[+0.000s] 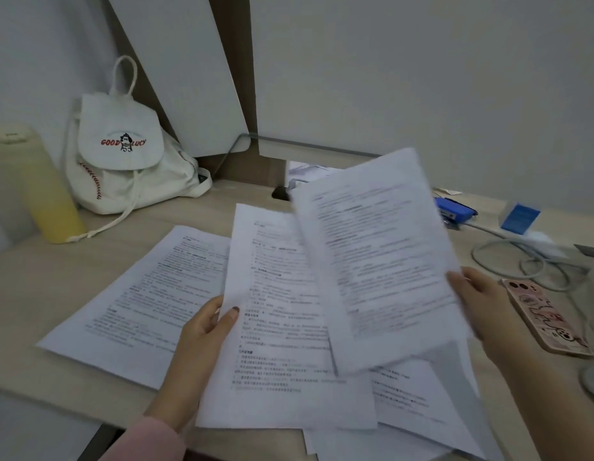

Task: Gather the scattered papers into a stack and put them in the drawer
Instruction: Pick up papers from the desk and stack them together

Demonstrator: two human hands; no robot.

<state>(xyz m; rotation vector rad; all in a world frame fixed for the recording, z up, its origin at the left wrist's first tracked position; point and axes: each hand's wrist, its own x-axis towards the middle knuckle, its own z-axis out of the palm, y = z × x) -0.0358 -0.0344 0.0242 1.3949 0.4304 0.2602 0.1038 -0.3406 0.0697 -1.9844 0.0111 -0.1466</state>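
Observation:
Printed white papers lie scattered on a light wooden desk (39, 281). My left hand (209, 324) pinches the left edge of a middle sheet (275, 311), thumb on top. My right hand (478, 294) grips the right edge of another sheet (375, 247), lifted and tilted above the middle one. A further sheet (139, 294) lies flat at the left. More sheets (422, 410) lie under the others near the desk's front edge. No drawer is in view.
A white drawstring backpack (122, 154) and a yellow bottle (46, 194) stand at the back left. A phone in a pink case (545, 317) lies at the right, beside grey cables (508, 261). Blue items (455, 207) and a blue-and-white box (520, 216) sit behind.

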